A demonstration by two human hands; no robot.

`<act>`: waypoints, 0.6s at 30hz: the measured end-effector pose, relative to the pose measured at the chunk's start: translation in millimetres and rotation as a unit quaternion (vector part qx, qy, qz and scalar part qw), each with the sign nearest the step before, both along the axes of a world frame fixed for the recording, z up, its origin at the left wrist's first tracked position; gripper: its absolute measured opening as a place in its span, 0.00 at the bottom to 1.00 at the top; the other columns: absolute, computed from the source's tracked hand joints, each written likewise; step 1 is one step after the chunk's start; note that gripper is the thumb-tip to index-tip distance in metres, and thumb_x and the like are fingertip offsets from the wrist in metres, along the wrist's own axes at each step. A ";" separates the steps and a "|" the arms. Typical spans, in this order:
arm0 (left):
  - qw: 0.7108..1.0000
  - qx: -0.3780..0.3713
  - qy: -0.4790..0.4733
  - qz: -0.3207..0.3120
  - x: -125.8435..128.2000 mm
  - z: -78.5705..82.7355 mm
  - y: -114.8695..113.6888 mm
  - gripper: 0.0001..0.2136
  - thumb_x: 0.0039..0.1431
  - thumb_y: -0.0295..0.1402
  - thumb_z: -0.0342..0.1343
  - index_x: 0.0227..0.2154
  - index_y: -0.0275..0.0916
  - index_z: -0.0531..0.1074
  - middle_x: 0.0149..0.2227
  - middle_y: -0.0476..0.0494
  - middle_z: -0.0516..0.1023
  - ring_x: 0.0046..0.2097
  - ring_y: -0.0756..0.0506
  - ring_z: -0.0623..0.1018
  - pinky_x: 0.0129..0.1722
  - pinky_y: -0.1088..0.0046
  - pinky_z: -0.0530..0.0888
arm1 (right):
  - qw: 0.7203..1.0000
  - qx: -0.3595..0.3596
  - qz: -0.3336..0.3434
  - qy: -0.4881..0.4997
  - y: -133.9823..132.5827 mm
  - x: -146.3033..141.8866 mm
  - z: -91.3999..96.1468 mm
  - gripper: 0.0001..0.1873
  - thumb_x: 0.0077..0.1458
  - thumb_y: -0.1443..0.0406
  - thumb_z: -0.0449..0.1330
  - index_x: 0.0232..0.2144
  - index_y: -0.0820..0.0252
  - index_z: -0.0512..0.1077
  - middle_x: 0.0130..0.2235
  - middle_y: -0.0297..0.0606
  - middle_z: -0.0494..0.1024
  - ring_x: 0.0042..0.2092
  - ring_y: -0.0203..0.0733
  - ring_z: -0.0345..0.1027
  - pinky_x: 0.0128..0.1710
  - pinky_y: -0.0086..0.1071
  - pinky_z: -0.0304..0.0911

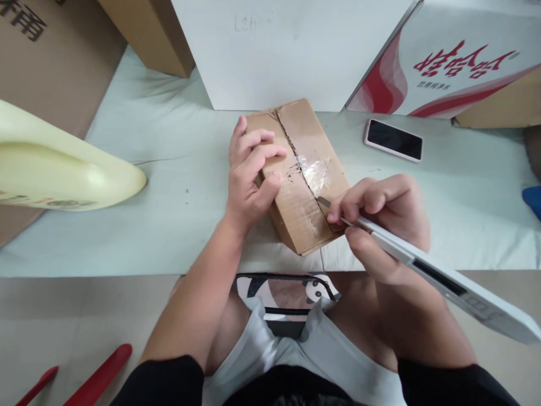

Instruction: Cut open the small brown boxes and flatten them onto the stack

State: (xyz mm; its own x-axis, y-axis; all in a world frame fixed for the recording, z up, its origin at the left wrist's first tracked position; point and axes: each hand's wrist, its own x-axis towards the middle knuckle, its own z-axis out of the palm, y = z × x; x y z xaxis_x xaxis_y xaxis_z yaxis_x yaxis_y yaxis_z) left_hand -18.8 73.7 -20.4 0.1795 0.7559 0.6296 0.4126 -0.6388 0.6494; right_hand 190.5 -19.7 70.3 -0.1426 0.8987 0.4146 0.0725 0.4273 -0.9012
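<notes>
A small brown cardboard box lies on the pale green cloth, with a dark seam along its top and clear tape across part of it. My left hand grips the box's left side, fingertips bent over the top. In my right hand is a long white utility knife, held near its front end with the fingers closed round it. Its narrow metal blade points to the left and meets the seam near the box's right end. The fingers partly cover the blade.
Behind the box stands a large white carton, beside a red-and-white carton. A phone lies to the right. At left are a pale yellow bottle and a big brown carton. The cloth-covered surface ends before my lap.
</notes>
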 end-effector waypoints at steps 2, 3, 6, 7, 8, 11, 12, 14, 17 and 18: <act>1.000 0.025 -0.005 -0.001 0.1 -3.8 2.7 0.23 0.71 0.58 0.46 0.49 0.51 0.78 0.57 0.41 0.77 0.70 0.32 0.70 0.79 0.38 0.58 | 1.000 0.002 0.010 -0.006 -0.3 0.5 0.6 0.17 0.56 0.73 0.67 0.34 0.51 0.62 0.31 0.29 0.68 0.32 0.36 0.72 0.32 0.32 0.73; 0.999 0.033 -0.005 0.000 0.2 -5.2 3.8 0.23 0.71 0.58 0.46 0.49 0.52 0.78 0.57 0.41 0.77 0.70 0.32 0.70 0.78 0.38 0.59 | 1.000 0.007 0.015 -0.008 -0.5 1.0 0.6 0.17 0.55 0.75 0.66 0.34 0.51 0.62 0.31 0.29 0.68 0.32 0.36 0.72 0.32 0.32 0.72; 0.999 0.038 -0.002 -0.002 0.6 -6.5 5.1 0.22 0.72 0.57 0.46 0.49 0.51 0.78 0.56 0.41 0.78 0.68 0.32 0.72 0.78 0.37 0.58 | 1.000 0.011 0.020 -0.018 -1.2 2.7 -0.6 0.19 0.51 0.78 0.63 0.35 0.51 0.62 0.31 0.29 0.68 0.32 0.36 0.71 0.32 0.32 0.72; 0.999 0.040 -0.005 -0.005 0.7 -6.1 4.9 0.21 0.72 0.56 0.46 0.49 0.51 0.78 0.56 0.41 0.78 0.68 0.33 0.73 0.79 0.38 0.57 | 1.000 0.008 0.019 -0.021 -1.4 3.2 -1.1 0.20 0.51 0.79 0.63 0.35 0.51 0.62 0.31 0.29 0.68 0.33 0.37 0.71 0.32 0.33 0.72; 0.999 0.042 -0.008 -0.008 0.8 -5.5 4.6 0.20 0.72 0.55 0.47 0.49 0.52 0.78 0.56 0.41 0.78 0.68 0.33 0.73 0.79 0.38 0.57 | 1.000 0.006 0.017 -0.022 -1.6 3.5 -1.5 0.20 0.50 0.79 0.63 0.35 0.51 0.62 0.31 0.29 0.68 0.33 0.37 0.72 0.31 0.33 0.72; 0.998 0.051 -0.017 -0.013 0.8 -3.6 3.5 0.17 0.73 0.53 0.49 0.50 0.52 0.77 0.56 0.41 0.77 0.67 0.34 0.74 0.80 0.41 0.56 | 0.999 0.004 0.018 -0.026 -2.0 3.5 -1.1 0.20 0.50 0.79 0.62 0.35 0.51 0.63 0.31 0.30 0.68 0.33 0.38 0.72 0.30 0.33 0.71; 0.998 0.052 -0.016 -0.014 0.7 -3.2 3.3 0.18 0.73 0.53 0.49 0.50 0.52 0.78 0.56 0.41 0.77 0.67 0.34 0.74 0.80 0.41 0.57 | 0.999 0.002 0.018 -0.027 -2.1 3.3 -0.5 0.20 0.50 0.80 0.61 0.35 0.51 0.63 0.31 0.30 0.68 0.33 0.38 0.72 0.30 0.33 0.71; 0.999 0.047 -0.009 -0.014 0.5 -2.6 3.2 0.19 0.73 0.53 0.48 0.50 0.51 0.78 0.56 0.41 0.78 0.66 0.34 0.74 0.80 0.40 0.56 | 0.999 -0.005 0.020 -0.030 -2.0 2.4 1.3 0.20 0.49 0.80 0.61 0.35 0.51 0.63 0.30 0.30 0.68 0.32 0.38 0.72 0.30 0.33 0.71; 0.999 0.036 -0.001 -0.015 0.1 -2.0 3.3 0.20 0.73 0.55 0.46 0.49 0.51 0.78 0.56 0.41 0.78 0.66 0.33 0.75 0.80 0.39 0.55 | 0.999 -0.017 0.017 -0.042 -1.6 0.7 3.8 0.20 0.48 0.80 0.60 0.34 0.51 0.63 0.30 0.30 0.69 0.32 0.39 0.72 0.29 0.33 0.71; 0.999 0.035 -0.001 -0.016 0.0 -1.7 3.3 0.20 0.73 0.55 0.46 0.49 0.51 0.78 0.56 0.41 0.79 0.65 0.33 0.75 0.80 0.39 0.55 | 0.998 -0.020 0.016 -0.049 -1.6 0.1 4.4 0.20 0.47 0.80 0.60 0.34 0.51 0.63 0.30 0.29 0.69 0.32 0.38 0.72 0.30 0.33 0.71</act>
